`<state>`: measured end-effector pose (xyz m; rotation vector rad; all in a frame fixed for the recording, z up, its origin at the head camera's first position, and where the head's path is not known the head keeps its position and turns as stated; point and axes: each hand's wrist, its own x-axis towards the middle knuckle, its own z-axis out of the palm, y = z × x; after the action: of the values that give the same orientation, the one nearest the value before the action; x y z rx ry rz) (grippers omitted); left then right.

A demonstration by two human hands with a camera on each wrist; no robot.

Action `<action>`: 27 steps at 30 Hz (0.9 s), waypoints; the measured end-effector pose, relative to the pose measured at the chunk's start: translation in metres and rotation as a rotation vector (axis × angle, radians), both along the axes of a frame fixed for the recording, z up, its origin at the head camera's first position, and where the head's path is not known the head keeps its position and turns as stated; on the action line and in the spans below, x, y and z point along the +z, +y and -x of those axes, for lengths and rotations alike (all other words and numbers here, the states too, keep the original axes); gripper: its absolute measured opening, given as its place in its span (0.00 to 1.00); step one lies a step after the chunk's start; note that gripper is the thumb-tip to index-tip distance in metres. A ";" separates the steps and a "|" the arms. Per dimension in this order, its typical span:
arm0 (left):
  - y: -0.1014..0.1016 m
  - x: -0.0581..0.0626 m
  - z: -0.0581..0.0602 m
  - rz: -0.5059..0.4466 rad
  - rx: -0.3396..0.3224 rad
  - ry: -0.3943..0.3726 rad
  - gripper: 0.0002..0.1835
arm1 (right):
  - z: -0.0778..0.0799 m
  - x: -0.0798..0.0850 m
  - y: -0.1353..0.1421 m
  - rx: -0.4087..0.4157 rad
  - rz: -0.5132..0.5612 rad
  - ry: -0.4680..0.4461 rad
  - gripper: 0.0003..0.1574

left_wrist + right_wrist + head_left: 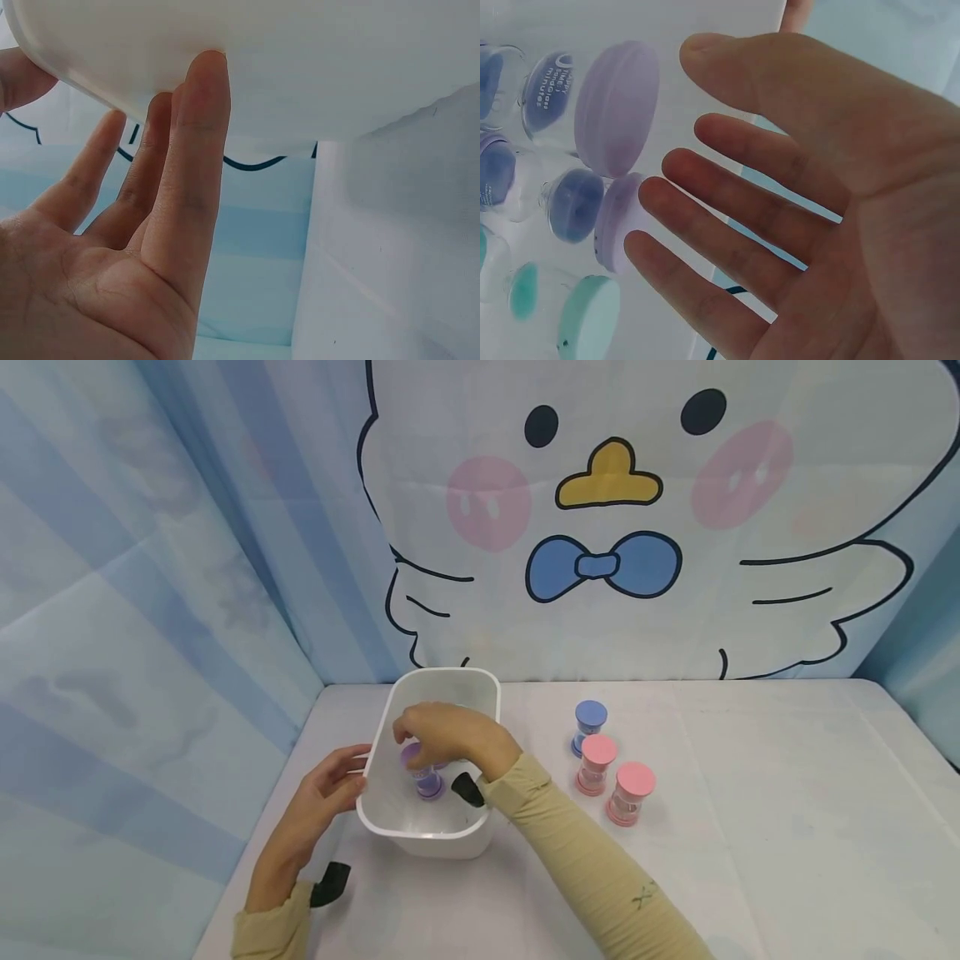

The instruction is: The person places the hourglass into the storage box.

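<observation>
A white plastic bin (424, 837) stands on the table. My left hand (324, 797) rests against its left side, fairly straight fingers (196, 135) touching the outer wall and the thumb at the rim. My right hand (450, 732) is inside the bin above the sand timers, its fingers (727, 184) extended and apart, holding nothing. Below it stands a purple sand timer (429, 783). In the right wrist view, this purple timer (619, 109), a second purple timer (615, 225) and a teal one (589, 319) are close together; the right hand largely hides the others from the head view.
Right of the bin, on the white table (787, 827), stand a blue sand timer (591, 717) and two pink sand timers, one nearer the bin (598, 752) and one in front (634, 781). A curtain (150, 610) borders the left, a printed cartoon backdrop (600, 635) the back.
</observation>
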<state>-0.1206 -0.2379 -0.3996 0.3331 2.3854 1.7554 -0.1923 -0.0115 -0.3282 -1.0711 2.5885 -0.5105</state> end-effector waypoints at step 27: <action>0.001 -0.002 0.000 0.022 0.004 0.009 0.25 | -0.016 0.028 0.052 0.006 0.121 0.095 0.20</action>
<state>-0.1209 -0.2373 -0.4014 0.3338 2.4115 1.7313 -0.1765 0.0402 -0.3006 -1.1687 2.6647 -0.6363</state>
